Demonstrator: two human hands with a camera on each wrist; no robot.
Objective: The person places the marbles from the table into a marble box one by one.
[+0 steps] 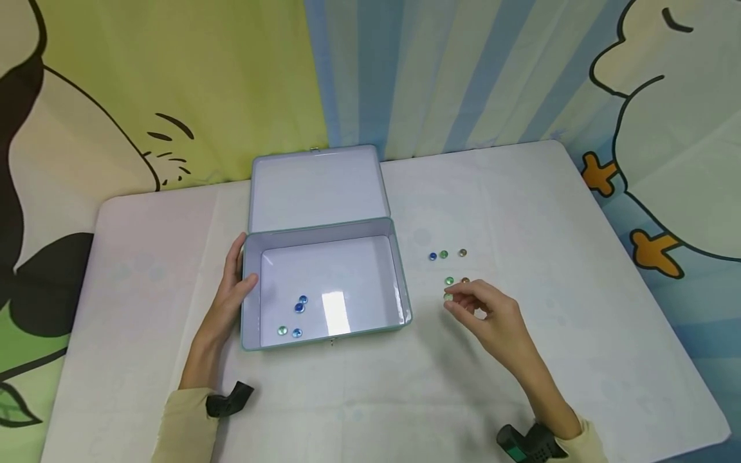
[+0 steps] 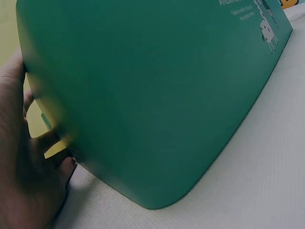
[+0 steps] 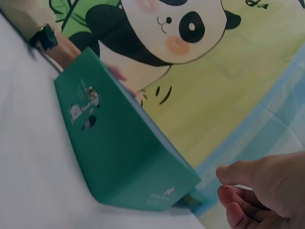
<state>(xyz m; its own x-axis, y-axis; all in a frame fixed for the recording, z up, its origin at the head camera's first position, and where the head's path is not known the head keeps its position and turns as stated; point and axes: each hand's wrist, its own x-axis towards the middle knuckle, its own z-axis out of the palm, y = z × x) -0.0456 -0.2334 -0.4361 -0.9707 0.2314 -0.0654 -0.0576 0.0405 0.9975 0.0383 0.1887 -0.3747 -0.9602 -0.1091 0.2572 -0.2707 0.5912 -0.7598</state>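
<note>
An open green metal box with a pale inside holds several glass beads, among them a dark blue bead and a green bead. My left hand grips the box's left wall, thumb over the rim and fingers along the outside; in the left wrist view the hand lies against the green side. To the right of the box, my right hand pinches a pale green glass bead between thumb and fingertips, low over the table. In the right wrist view the bead is hidden behind the fingers.
More beads lie on the white tabletop right of the box: a blue bead, green beads and brown beads. The box's lid leans back on its hinge. A patterned curtain hangs behind the table.
</note>
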